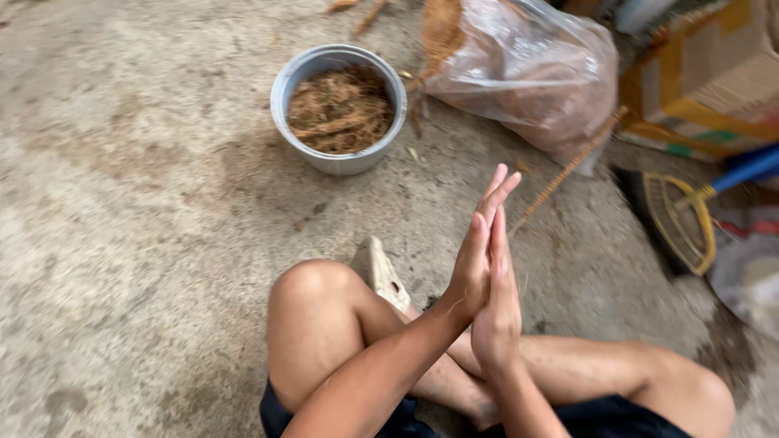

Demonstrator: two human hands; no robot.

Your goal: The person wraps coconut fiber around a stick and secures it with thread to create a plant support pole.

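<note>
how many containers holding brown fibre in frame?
2. A round grey metal bowl of brown fibre sits on the concrete floor, top centre; a clear plastic bag lies right of it. Others may be out of frame.

Plastic bag (531, 69): top centre-right on the concrete floor, just right of the metal bowl; clear, crumpled, bulging with brown fibre.
Cardboard box (714, 69): top right corner, just behind and right of the bag; brown with yellow bands and a bit of green, partly cut off by the frame edge.
</note>
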